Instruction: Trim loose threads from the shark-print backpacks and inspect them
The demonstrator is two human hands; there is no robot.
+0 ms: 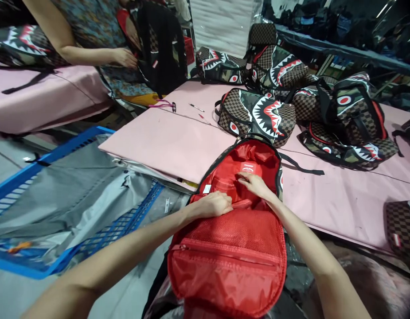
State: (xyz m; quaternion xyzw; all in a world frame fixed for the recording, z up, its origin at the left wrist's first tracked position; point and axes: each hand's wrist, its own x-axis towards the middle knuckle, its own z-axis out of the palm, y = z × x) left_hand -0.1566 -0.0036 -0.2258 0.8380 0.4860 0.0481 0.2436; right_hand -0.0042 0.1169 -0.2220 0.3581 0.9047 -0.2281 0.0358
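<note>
Backpack straddling table edge, gaping wide, hands at lining

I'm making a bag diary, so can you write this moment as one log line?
left hand: at red lining | right hand: inside open backpack | more backpacks: on pink table

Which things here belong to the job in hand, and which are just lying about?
In use:
- red-lined backpack, open
- left hand, at its lining
- right hand, inside it

Apparently just lying about:
- shark-mouth backpack beyond, on the pink table
- pen
- blue plastic basket
</note>
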